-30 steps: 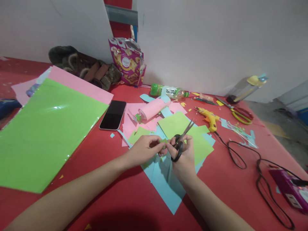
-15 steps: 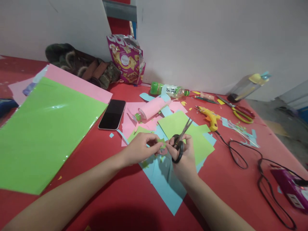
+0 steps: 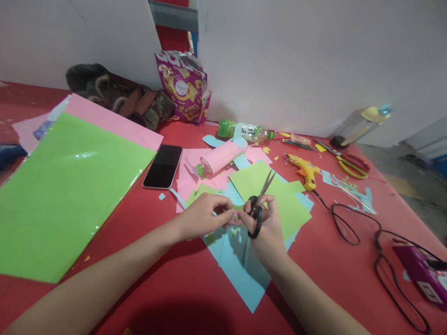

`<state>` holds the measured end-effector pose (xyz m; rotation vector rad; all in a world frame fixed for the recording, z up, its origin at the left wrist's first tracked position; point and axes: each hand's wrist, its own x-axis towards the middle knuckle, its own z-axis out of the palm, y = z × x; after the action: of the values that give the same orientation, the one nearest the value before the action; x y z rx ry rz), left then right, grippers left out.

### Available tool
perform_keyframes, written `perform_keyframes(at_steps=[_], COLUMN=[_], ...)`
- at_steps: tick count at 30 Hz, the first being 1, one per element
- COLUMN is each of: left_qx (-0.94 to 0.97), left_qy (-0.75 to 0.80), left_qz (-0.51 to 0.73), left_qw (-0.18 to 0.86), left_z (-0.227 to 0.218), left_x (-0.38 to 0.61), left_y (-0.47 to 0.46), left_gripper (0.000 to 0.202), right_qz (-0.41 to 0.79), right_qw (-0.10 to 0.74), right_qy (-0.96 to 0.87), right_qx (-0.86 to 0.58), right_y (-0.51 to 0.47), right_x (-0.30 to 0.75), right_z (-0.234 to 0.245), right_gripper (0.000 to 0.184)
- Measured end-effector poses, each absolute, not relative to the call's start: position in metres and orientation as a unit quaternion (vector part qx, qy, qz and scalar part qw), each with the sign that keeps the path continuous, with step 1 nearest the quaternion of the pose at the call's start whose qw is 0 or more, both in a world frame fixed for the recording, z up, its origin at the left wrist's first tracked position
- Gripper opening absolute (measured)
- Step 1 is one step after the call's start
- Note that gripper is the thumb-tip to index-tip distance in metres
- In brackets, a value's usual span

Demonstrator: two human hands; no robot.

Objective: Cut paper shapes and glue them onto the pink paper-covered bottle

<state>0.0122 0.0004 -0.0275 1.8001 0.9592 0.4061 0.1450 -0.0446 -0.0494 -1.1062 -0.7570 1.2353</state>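
Note:
My left hand is closed, its thumb and fingers pinching a small green paper piece. Facing it, my right hand holds black-handled scissors, their blades pointing up and away from me. The right thumb and fingertips also meet at the small paper, partly hiding it. A bit of pink shows just below the fingertips; I cannot make out what it is. Under both hands lie blue paper and light green sheets, with tiny green scraps scattered about.
A phone lies left of a pink-wrapped bottle. Large green sheets cover the left side. At right are a yellow glue gun with a trailing cord, yellow-handled scissors and a purple power strip. A snack bag stands behind.
My fingertips have come closer together over the small paper, so less green shows. The scissors have shifted slightly to the left with my right hand.

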Motion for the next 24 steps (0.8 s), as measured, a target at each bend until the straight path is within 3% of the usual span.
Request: perform_keyframes(at_steps=[6, 18, 24], left_qx=[0.716, 0.696, 0.719], left_qy=[0.375, 0.401, 0.406], left_qz=[0.188, 0.222, 0.221], left_qw=[0.559, 0.552, 0.519], left_z=[-0.036, -0.038, -0.033], left_x=[0.014, 0.024, 0.016], left_y=[0.000, -0.009, -0.002], left_gripper=[0.018, 0.026, 0.029], right_qz=[0.520, 0.526, 0.564], right_qw=[0.632, 0.635, 0.597], right_qy=[-0.309, -0.316, -0.328], right_qx=[-0.484, -0.469, -0.466], right_y=[-0.044, -0.045, -0.044], right_x=[0.146, 0.145, 0.146], right_z=[-0.050, -0.051, -0.053], right_gripper=[0.038, 0.038, 0.040])
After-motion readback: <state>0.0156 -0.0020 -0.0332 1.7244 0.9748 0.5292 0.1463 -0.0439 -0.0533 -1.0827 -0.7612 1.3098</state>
